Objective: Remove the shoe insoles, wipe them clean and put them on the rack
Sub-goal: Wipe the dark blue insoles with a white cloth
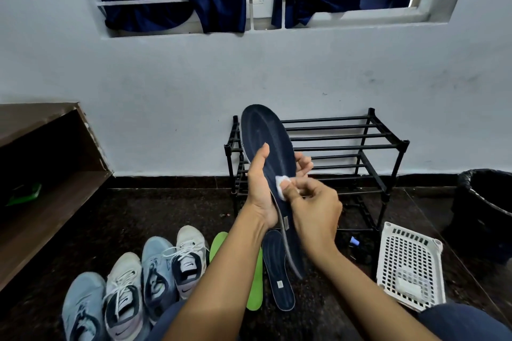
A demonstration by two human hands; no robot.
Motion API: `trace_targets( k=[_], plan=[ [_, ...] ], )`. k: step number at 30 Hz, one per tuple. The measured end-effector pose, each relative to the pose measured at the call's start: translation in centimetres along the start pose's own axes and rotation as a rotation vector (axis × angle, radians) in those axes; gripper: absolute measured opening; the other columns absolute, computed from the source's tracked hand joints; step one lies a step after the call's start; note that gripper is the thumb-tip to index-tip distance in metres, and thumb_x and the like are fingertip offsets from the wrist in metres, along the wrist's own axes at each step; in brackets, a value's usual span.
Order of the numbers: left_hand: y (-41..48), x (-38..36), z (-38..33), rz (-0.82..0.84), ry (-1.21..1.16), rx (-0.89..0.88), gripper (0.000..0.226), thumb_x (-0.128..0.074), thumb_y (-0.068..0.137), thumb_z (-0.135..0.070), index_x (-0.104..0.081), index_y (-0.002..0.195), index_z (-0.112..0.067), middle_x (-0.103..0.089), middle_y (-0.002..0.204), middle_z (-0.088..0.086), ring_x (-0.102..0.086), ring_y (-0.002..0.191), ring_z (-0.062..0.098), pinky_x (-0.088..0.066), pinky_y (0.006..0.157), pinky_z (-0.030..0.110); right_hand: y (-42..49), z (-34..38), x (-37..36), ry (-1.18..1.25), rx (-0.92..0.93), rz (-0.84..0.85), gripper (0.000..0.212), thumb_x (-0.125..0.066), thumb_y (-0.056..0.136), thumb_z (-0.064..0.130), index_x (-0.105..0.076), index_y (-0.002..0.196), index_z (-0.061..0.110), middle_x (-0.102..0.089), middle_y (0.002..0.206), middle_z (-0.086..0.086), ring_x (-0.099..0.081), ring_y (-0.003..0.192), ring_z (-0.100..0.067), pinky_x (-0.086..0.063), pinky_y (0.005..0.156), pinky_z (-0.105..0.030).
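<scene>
A person's left hand [259,188] holds a navy insole [266,135] upright in front of the left end of a black metal rack [346,144]. The thumb lies along the insole's near edge and the fingers curl round its back, their tips showing at the far edge. The right hand [315,210] pinches a small white wipe [281,187] between thumb and fingers and presses it against the middle of the insole's dark face.

On the dark floor before the rack's left end lie a second navy insole [278,271] and, just beside it, a green insole [256,291] partly hidden by the left arm. Four trainers [155,271] stand in a row to the left of the rack. A white plastic basket [410,266] sits in front of the rack's right end, and a black bin [484,202] stands to the rack's right. The rack's bars carry nothing.
</scene>
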State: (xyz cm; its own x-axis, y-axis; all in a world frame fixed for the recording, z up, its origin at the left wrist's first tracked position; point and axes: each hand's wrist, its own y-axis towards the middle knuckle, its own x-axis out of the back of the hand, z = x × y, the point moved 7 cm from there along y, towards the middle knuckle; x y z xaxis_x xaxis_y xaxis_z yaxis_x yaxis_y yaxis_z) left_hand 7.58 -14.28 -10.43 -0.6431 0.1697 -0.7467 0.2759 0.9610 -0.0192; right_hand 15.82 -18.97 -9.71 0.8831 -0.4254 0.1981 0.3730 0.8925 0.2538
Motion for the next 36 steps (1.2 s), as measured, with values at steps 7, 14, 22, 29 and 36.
trace_targets(
  k=[7, 14, 22, 29, 36],
  plan=[
    [-0.3, 0.0, 0.0, -0.007, -0.056, -0.002, 0.056, -0.050, 0.078, -0.055, -0.063, 0.094, -0.003, -0.066, 0.089, 0.011, -0.065, 0.095, 0.025, -0.043, 0.101, 0.038, 0.6, 0.1, -0.2, -0.110, -0.001, 0.055, 0.003, -0.072, 0.079, 0.033, -0.072, 0.077, 0.031, -0.069, 0.069, 0.009, -0.063, 0.066, -0.008, -0.047, 0.064, -0.025],
    [-0.2, 0.3, -0.8, -0.019, -0.055, -0.031, 0.059, -0.050, 0.077, -0.056, -0.063, 0.095, -0.001, -0.068, 0.089, 0.013, -0.067, 0.094, 0.026, -0.047, 0.099, 0.037, -0.7, 0.5, -0.6, 0.007, 0.031, 0.087, 0.004, -0.074, 0.079, 0.027, -0.073, 0.075, 0.026, -0.070, 0.067, 0.010, -0.061, 0.060, -0.002, -0.048, 0.063, -0.020],
    [-0.3, -0.8, 0.4, 0.027, -0.087, -0.010, 0.053, -0.049, 0.081, -0.054, -0.060, 0.095, -0.005, -0.060, 0.094, 0.010, -0.059, 0.094, 0.022, -0.042, 0.096, 0.035, 2.0, 0.5, 0.7, -0.110, 0.025, -0.093, 0.011, -0.072, 0.079, 0.038, -0.070, 0.075, 0.028, -0.070, 0.073, 0.008, -0.063, 0.071, -0.012, -0.047, 0.068, -0.028],
    [0.2, 0.4, -1.0, -0.018, -0.053, -0.076, 0.059, -0.049, 0.079, -0.055, -0.064, 0.095, -0.001, -0.068, 0.097, 0.016, -0.064, 0.105, 0.029, -0.041, 0.107, 0.040, -1.2, 0.1, -0.5, -0.031, 0.025, 0.074, 0.007, -0.072, 0.079, 0.030, -0.071, 0.073, 0.027, -0.068, 0.064, 0.012, -0.061, 0.059, -0.001, -0.045, 0.058, -0.015],
    [-0.2, -0.6, -0.1, 0.016, -0.007, -0.037, 0.055, -0.049, 0.078, -0.056, -0.062, 0.094, -0.005, -0.066, 0.091, 0.010, -0.062, 0.097, 0.023, -0.048, 0.090, 0.037, 1.3, 0.5, 0.3, -0.007, 0.007, -0.090, 0.013, -0.072, 0.079, 0.033, -0.070, 0.072, 0.022, -0.067, 0.065, 0.009, -0.063, 0.063, -0.007, -0.047, 0.064, -0.025]
  ],
)
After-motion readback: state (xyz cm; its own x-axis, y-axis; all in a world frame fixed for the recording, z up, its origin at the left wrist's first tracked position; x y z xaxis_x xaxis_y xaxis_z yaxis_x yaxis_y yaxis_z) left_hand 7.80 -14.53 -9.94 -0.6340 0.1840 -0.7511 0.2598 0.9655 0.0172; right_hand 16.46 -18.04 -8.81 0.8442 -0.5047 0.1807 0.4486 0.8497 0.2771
